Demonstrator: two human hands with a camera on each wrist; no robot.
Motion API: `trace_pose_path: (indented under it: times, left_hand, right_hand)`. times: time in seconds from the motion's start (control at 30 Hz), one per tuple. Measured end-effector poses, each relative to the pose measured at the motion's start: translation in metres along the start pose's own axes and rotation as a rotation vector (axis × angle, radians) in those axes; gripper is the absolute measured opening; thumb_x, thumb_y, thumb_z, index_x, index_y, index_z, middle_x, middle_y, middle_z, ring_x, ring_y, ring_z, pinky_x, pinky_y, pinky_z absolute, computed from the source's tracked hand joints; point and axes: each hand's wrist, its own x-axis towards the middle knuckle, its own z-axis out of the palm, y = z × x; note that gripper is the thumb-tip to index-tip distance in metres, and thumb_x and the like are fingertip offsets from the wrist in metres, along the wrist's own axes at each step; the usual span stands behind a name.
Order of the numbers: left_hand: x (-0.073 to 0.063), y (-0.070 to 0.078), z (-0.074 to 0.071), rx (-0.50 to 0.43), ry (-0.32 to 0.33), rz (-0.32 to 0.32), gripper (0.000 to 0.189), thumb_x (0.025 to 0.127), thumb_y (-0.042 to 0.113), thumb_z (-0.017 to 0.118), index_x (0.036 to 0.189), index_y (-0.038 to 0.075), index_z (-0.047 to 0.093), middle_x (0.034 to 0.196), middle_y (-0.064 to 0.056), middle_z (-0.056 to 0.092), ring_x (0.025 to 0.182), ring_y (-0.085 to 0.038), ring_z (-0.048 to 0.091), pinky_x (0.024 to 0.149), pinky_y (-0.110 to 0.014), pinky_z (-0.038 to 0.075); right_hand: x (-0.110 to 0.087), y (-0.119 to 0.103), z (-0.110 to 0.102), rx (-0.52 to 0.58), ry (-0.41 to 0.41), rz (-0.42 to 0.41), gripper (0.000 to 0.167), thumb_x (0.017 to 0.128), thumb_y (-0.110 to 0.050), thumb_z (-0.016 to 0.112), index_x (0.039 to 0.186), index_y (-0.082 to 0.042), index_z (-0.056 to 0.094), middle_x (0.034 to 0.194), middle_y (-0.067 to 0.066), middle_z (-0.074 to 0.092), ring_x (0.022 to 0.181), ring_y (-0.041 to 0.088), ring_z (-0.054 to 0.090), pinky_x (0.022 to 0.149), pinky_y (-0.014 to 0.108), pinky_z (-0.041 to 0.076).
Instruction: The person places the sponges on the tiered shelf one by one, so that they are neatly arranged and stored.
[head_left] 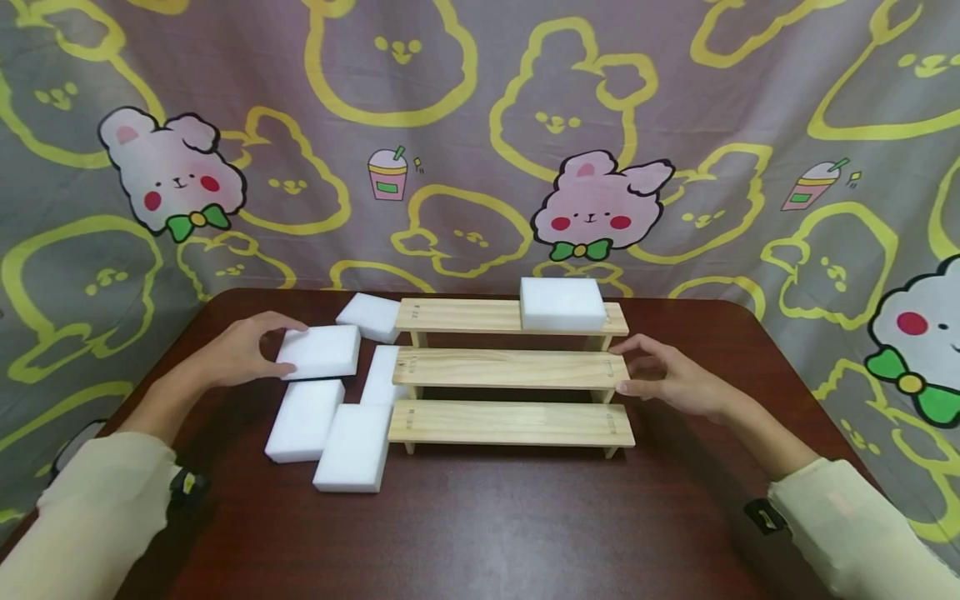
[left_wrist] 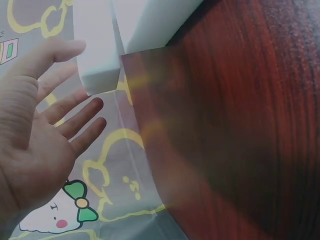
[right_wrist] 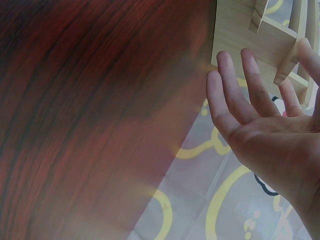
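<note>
My left hand (head_left: pixel 240 350) grips a white foam block (head_left: pixel 322 352) by its left end, thumb on the near side and forefinger at the far side. In the left wrist view its other fingers (left_wrist: pixel 92 127) stretch past the end of the block. A three-step wooden rack (head_left: pixel 510 423) stands at the middle of the table. My right hand (head_left: pixel 675 379) pinches the right end of the rack's middle step between thumb and forefinger, the other fingers (right_wrist: pixel 255 87) loosely extended. Another foam block (head_left: pixel 562 302) lies on the top step, toward its right end.
Several more white blocks lie left of the rack: one at the back (head_left: pixel 369 317), one partly behind the middle step (head_left: pixel 382 375), and two in front (head_left: pixel 306 421) (head_left: pixel 352 450). A patterned curtain (head_left: pixel 465 167) hangs behind the dark wood table (head_left: pixel 487 525).
</note>
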Motion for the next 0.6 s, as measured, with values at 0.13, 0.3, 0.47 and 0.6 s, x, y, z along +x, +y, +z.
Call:
trace_pose_path:
  times: [0.13, 0.3, 0.47, 0.6]
  left_hand:
    - [0.0, 0.002, -0.003, -0.003, -0.002, -0.011, 0.063, 0.083, 0.015, 0.087, 0.136, -0.004, 0.059, 0.14, -0.035, 0.051, 0.125, -0.053, 0.047, 0.103, -0.072, 0.04]
    - [-0.001, 0.008, -0.006, 0.004, 0.011, -0.001, 0.063, 0.083, 0.016, 0.086, 0.136, -0.004, 0.059, 0.139, -0.035, 0.051, 0.124, -0.052, 0.047, 0.102, -0.072, 0.04]
    - [-0.002, 0.014, -0.008, -0.011, 0.032, 0.02, 0.062, 0.083, 0.015, 0.086, 0.135, -0.004, 0.059, 0.136, -0.033, 0.052, 0.12, -0.049, 0.05, 0.101, -0.067, 0.045]
    - [-0.002, 0.019, -0.009, -0.019, 0.047, 0.039, 0.061, 0.083, 0.013, 0.086, 0.135, -0.003, 0.06, 0.133, -0.032, 0.053, 0.116, -0.048, 0.054, 0.097, -0.065, 0.05]
  right_hand:
    - [0.0, 0.0, 0.0, -0.001, 0.002, 0.001, 0.051, 0.097, -0.014, 0.073, 0.139, -0.003, 0.048, 0.126, 0.026, 0.06, 0.107, 0.034, 0.064, 0.086, 0.049, 0.057]
    - [0.0, 0.0, 0.0, 0.002, 0.004, -0.001, 0.05, 0.097, -0.014, 0.073, 0.138, -0.003, 0.048, 0.125, 0.026, 0.06, 0.107, 0.035, 0.064, 0.085, 0.049, 0.058]
    - [0.0, 0.0, 0.0, 0.006, 0.003, -0.003, 0.05, 0.097, -0.014, 0.074, 0.138, -0.003, 0.048, 0.124, 0.026, 0.061, 0.107, 0.034, 0.065, 0.086, 0.049, 0.058]
    - [0.0, 0.0, 0.0, 0.008, 0.002, -0.005, 0.05, 0.097, -0.014, 0.074, 0.139, -0.003, 0.048, 0.123, 0.026, 0.061, 0.106, 0.034, 0.065, 0.085, 0.049, 0.058]
